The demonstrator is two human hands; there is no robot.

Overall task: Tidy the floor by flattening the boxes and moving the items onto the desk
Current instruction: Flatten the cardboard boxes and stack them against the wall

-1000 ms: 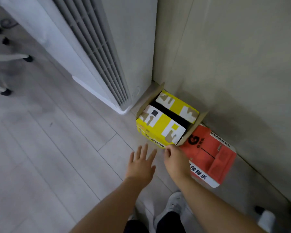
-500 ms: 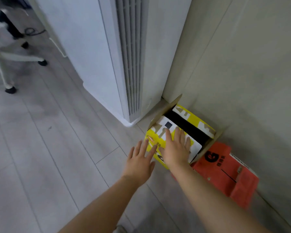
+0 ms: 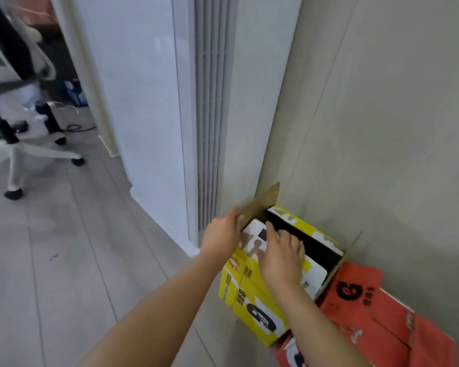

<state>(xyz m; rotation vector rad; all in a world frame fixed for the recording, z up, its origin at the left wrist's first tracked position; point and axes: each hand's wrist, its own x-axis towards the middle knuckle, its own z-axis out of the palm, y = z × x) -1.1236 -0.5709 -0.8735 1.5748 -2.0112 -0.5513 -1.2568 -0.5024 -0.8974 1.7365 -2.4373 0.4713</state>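
A yellow cardboard box (image 3: 245,303) stands on the floor against the wall, its top flaps partly open and its inside dark. My left hand (image 3: 220,234) grips the box's left side at the brown side flap (image 3: 260,206). My right hand (image 3: 282,256) lies on the near white-and-yellow top flap, fingers curled over its inner edge into the opening. A red cardboard box (image 3: 366,316) lies flat on the floor to the right of the yellow box, touching it.
A tall white air-conditioner unit (image 3: 175,115) stands just left of the boxes in the corner. The grey wall (image 3: 382,128) runs behind them. A white office chair (image 3: 19,123) and cables sit at the far left on the wood-look floor (image 3: 64,260).
Both hands moved forward onto the yellow box: the left went from hovering open to gripping its left side, the right slid to the flap's inner edge. The view came closer.
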